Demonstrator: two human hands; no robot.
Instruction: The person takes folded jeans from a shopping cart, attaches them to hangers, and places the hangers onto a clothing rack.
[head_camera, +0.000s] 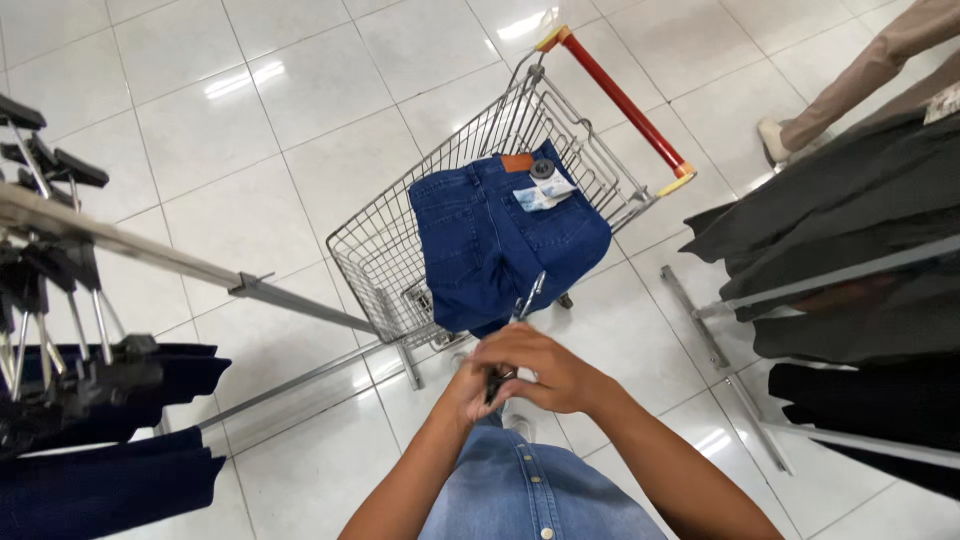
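Observation:
My left hand (468, 388) and my right hand (540, 365) are pressed together in front of my chest, both closed on a clip hanger (524, 302) whose metal hook sticks up from between the fingers. Its black clip part is mostly hidden by my fingers. Just beyond the hands, a pair of dark blue jeans (500, 238) with a brown waist patch and paper tags lies in a wire shopping cart (380, 250) with a red handle (622, 100).
A clothes rack (130, 250) with black clip hangers and dark blue garments stands at the left. Dark grey and black garments (850, 230) hang on a rack at the right. Another person's leg and shoe (790, 135) show at the top right on the white tile floor.

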